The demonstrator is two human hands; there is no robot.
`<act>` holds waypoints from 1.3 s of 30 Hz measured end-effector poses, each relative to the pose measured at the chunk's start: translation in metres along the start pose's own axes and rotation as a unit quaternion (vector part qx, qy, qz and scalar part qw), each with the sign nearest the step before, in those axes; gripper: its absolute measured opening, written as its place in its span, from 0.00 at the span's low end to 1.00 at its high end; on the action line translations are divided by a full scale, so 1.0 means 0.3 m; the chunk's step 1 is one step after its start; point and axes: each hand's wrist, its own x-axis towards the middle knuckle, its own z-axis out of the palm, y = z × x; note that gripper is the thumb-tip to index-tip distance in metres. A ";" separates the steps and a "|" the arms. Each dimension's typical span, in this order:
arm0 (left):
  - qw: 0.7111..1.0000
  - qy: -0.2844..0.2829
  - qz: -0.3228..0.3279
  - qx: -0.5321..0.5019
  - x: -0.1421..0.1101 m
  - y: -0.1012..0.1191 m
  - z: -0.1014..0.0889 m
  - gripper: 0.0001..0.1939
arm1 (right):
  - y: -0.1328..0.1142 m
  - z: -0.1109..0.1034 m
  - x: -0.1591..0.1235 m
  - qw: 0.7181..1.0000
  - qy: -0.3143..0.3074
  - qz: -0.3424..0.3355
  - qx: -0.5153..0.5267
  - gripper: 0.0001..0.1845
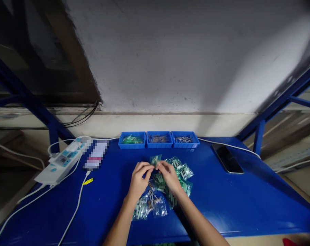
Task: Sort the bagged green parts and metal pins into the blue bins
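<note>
Both my hands pinch a small clear greenish plastic bag [155,159] over the middle of the blue table. My left hand [140,177] grips its lower left edge between thumb and fingers. On the right side my right hand [169,176] holds it the same way. What lies inside this bag is too small to make out. Under and around my hands spreads a pile of small filled plastic bags [186,171], several with green-tinted contents. Nearer me, other clear bags [160,206] lie beside loose screws [152,197].
Three blue bins stand along the back: one with green pieces [131,139], one with brownish metal pins [158,138], one with silver screws [183,139]. A power strip [60,164] and a blurred phone [95,155] with cables lie left. A black phone [227,159] lies right.
</note>
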 end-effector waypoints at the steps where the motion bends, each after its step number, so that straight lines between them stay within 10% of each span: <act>1: 1.000 -0.014 -0.001 0.002 0.000 0.003 0.002 0.10 | 0.002 0.003 0.000 1.000 0.005 0.003 0.006 0.16; 13: 0.948 0.041 -0.216 -0.232 0.012 -0.056 0.001 0.18 | 0.019 0.006 -0.031 0.940 -0.036 -0.216 -0.261 0.29; 18: 0.968 0.237 -0.082 0.004 0.174 -0.056 -0.170 0.16 | 0.020 -0.015 -0.019 0.950 0.016 -0.196 -0.244 0.22; 22: 0.926 0.316 0.057 0.198 0.331 -0.028 -0.304 0.17 | 0.016 -0.036 -0.004 0.952 0.059 -0.186 -0.237 0.16; 27: 0.933 -0.002 0.012 0.359 0.319 -0.031 -0.225 0.18 | 0.013 -0.073 0.018 0.951 0.066 -0.150 -0.264 0.13; 32: 0.929 -0.279 -0.061 0.234 0.111 -0.020 -0.077 0.27 | 0.024 -0.116 0.036 0.948 0.079 -0.123 -0.284 0.13; 39: 0.930 -0.286 -0.052 0.227 -0.009 -0.022 -0.060 0.25 | 0.033 -0.090 0.034 0.951 0.048 -0.123 -0.280 0.13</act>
